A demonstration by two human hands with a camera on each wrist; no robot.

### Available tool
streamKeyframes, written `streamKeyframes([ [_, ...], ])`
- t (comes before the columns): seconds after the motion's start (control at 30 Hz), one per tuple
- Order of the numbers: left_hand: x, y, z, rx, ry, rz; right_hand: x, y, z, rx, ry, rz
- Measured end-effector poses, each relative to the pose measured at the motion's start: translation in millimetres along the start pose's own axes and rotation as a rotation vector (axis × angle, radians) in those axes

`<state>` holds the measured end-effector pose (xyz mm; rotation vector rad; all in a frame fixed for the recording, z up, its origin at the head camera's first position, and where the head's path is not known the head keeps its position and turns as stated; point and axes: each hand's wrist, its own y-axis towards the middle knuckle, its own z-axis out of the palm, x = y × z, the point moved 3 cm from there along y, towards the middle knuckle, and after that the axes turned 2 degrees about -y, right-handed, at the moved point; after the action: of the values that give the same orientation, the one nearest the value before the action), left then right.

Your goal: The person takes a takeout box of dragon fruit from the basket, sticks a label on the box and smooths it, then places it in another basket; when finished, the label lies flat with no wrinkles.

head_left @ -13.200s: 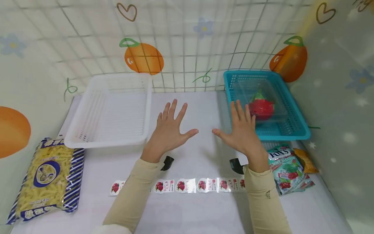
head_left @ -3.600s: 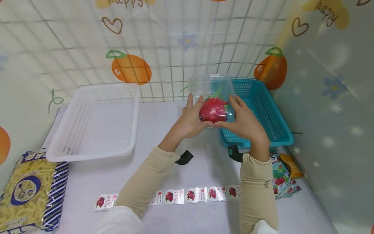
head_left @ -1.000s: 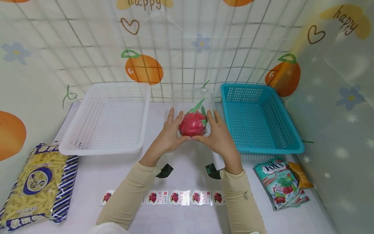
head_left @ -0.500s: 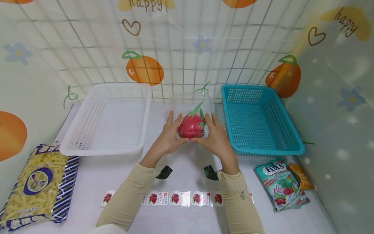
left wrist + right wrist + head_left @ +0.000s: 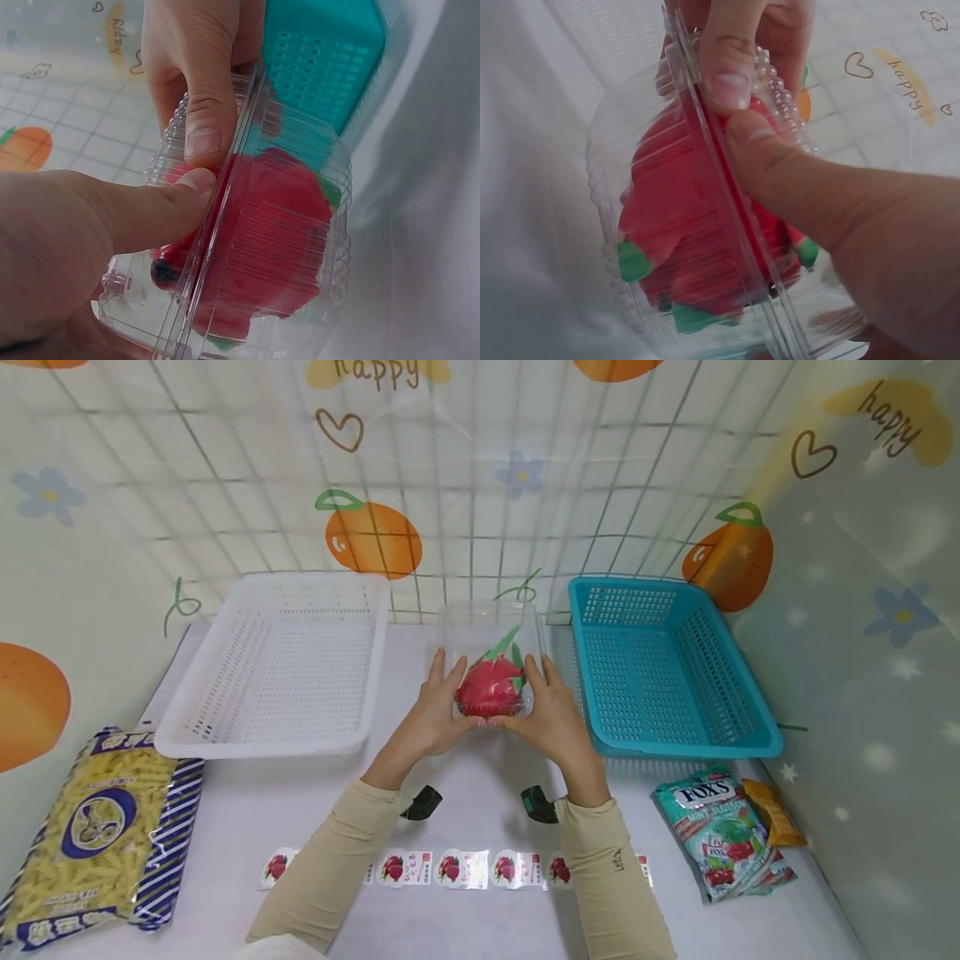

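A clear plastic clamshell box (image 5: 491, 617) stands between the two baskets, with a red dragon fruit (image 5: 491, 683) with green leaf tips inside. My left hand (image 5: 429, 717) grips its left side and my right hand (image 5: 553, 717) its right. Along the near edge both thumbs meet, tip to tip. In the left wrist view the left thumb (image 5: 150, 214) presses at the box's seam (image 5: 217, 217), where lid and base lie together. From the right wrist view, the right thumb (image 5: 787, 169) lies at that same seam. Most of the other fingers are hidden behind the box walls.
A white basket (image 5: 367, 727) stands at left, a teal basket (image 5: 675, 747) at right. A pasta bag (image 5: 112, 835) lies front left; a candy bag (image 5: 720, 835) and an orange packet (image 5: 772, 810) lie front right. A strip of fruit stickers (image 5: 461, 869) runs across the front.
Both hands have taken the box with the dragon fruit out of the teal basket and brought it left to the middle. Over the last second it has shifted slightly nearer.
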<state>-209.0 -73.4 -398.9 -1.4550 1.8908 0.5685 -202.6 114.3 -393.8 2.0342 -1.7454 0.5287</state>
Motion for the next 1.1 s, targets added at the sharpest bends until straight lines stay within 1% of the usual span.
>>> streamKeyframes([
  [0.63, 7.9, 3.1, 2.8, 0.009, 0.001, -0.005, -1.6, 2.8, 8.4, 0.021, 0.002, 0.032],
  [1.1, 14.9, 4.8, 6.3, 0.001, -0.009, -0.011, -3.4, 5.2, 14.5, 0.046, 0.036, 0.041],
])
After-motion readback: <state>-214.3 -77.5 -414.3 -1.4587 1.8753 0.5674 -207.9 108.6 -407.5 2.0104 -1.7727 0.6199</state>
